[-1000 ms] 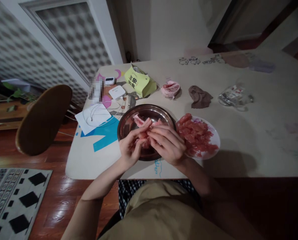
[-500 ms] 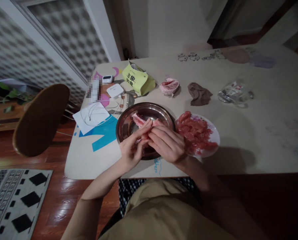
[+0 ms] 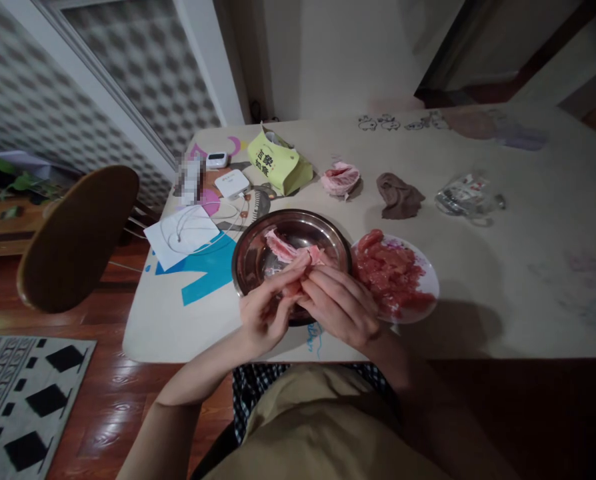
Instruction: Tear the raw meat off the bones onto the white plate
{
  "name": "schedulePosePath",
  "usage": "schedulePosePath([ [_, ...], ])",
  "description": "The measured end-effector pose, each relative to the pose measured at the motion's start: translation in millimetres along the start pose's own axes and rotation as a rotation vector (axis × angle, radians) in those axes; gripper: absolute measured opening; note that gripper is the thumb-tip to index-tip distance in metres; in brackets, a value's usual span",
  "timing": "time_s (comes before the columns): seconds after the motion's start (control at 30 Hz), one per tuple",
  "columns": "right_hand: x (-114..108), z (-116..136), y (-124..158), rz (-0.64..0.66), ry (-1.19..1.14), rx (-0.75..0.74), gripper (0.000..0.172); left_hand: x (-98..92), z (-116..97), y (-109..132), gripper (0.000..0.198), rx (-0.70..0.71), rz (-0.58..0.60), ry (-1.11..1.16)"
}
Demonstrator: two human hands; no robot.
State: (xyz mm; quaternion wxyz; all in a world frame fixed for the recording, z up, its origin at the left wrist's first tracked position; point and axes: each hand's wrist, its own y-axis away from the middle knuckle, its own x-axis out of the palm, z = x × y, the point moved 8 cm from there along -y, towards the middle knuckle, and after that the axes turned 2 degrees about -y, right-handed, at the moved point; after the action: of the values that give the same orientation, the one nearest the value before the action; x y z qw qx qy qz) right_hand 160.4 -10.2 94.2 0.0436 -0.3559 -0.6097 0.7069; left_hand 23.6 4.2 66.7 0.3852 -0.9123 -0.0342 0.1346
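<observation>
Over a steel bowl point(image 3: 243, 243), my left hand point(image 3: 271, 303) and my right hand point(image 3: 341, 303) meet, fingers pinching a piece of red pomelo flesh point(image 3: 293, 289) between them. Most of the piece is covered by my fingers. Pale pink pomelo membrane point(image 3: 281, 247) shows in the bowl just beyond the fingertips. Right of the bowl, close to my right wrist, a white plate point(image 3: 431, 267) carries a heap of peeled red pomelo flesh point(image 3: 391, 277). Behind it sits a larger pomelo portion point(image 3: 341, 180) with pinkish-white skin.
A crumpled brown cloth point(image 3: 399, 195) and a clear plastic package point(image 3: 465, 197) lie at the back right. A yellow-green paper bag point(image 3: 281, 163), white device point(image 3: 232, 183), cable and white paper point(image 3: 181, 237) are at the left. A wooden chair point(image 3: 78, 240) stands beyond the table's left edge.
My hands stay together over the bowl, with small finger shifts on the pomelo piece. The whole view has tilted slightly; the objects on the table keep their places.
</observation>
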Motion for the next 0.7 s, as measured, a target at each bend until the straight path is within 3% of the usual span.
schedulePosePath([
  [0.2,-2,-2,-3,0.095,-0.092,0.057,0.028,1.3,4,5,0.043,-0.047,-0.017,0.075],
  [0.43,-2,-5,-1,0.129,-0.123,0.093,0.034,4.1,2,3,0.039,-0.12,-0.037,0.134],
  [0.7,-3,-8,-2,0.144,-0.145,0.167,0.036,7.3,14,11,0.035,-0.296,-0.092,0.218],
])
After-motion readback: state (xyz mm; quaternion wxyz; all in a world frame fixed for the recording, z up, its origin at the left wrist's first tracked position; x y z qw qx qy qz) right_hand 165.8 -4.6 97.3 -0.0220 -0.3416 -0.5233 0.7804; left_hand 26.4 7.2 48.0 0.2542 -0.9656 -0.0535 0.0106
